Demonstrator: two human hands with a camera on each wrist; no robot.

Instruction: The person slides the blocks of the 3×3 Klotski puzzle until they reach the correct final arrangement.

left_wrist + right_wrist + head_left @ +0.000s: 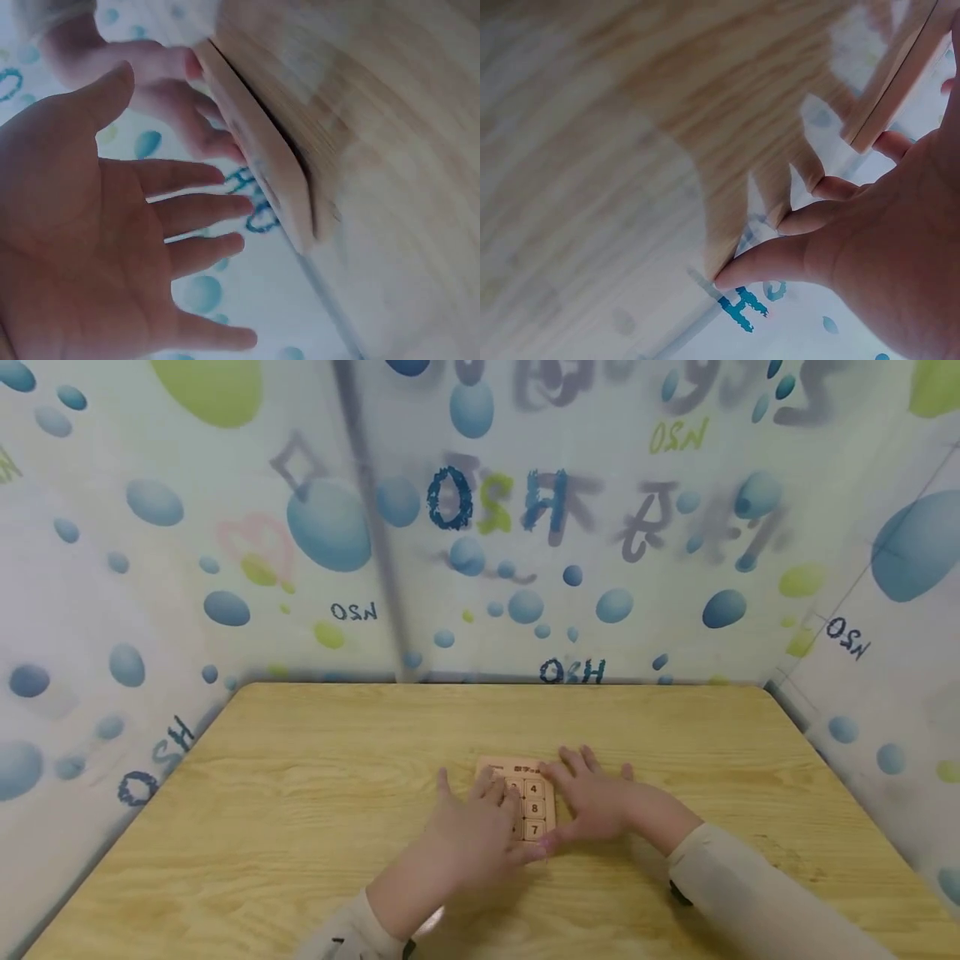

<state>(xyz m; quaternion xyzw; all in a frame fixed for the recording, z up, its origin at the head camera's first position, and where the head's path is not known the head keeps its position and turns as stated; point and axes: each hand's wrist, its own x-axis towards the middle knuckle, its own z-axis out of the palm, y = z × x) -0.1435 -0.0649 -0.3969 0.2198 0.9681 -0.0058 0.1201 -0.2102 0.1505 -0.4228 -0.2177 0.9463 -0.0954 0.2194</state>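
In the head view, a wooden number sliding puzzle [550, 814] lies flat on the table, with tiles 4, 8 and 7 showing down its right column. My left hand [472, 831] is over its left part and hides most of the other tiles. The fingers of that left hand [97, 232] look spread and nearly straight in the left wrist view, with the palm visible. At the puzzle's right side, my right hand [600, 797] holds the frame between thumb and index finger near its two right corners. Its other fingers spread onto the table in the right wrist view.
The pale wooden table [300, 777] has rounded far corners. Behind it and along both sides hangs a whitish curtain [420, 568] printed with blue and green drops and lettering. Light sleeves [757, 885] cover both forearms.
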